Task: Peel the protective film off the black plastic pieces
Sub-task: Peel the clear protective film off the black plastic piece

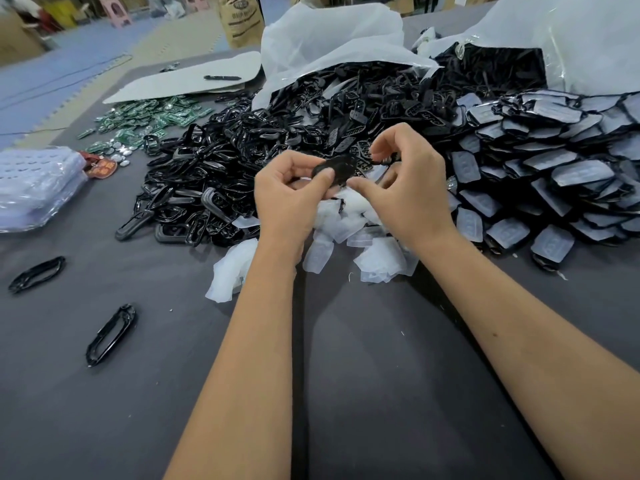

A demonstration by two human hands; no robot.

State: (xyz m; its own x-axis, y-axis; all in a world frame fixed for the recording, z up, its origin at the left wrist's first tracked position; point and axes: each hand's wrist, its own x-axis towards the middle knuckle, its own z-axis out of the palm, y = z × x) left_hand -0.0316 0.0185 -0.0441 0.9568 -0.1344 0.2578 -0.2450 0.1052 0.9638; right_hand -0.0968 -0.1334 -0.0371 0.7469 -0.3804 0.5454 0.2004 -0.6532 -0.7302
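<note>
A black plastic piece (337, 169) is held up in the middle of the view, above a heap of peeled clear films (349, 230). My left hand (287, 199) pinches its left end between thumb and fingers. My right hand (407, 181) holds its right end, thumb against the lower edge and fingers curled over the far side. Film-covered black pieces (540, 181) are stacked in a big pile to the right. Whether film still covers the held piece is unclear.
A mound of black plastic frames (214, 174) lies left of my hands, spilling from white bags (329, 36). Two loose frames (110, 336) lie on the grey table (363, 375). Green circuit boards (145, 116), a stack of clear trays (34, 188) and a pen on cardboard (221, 77) sit far left.
</note>
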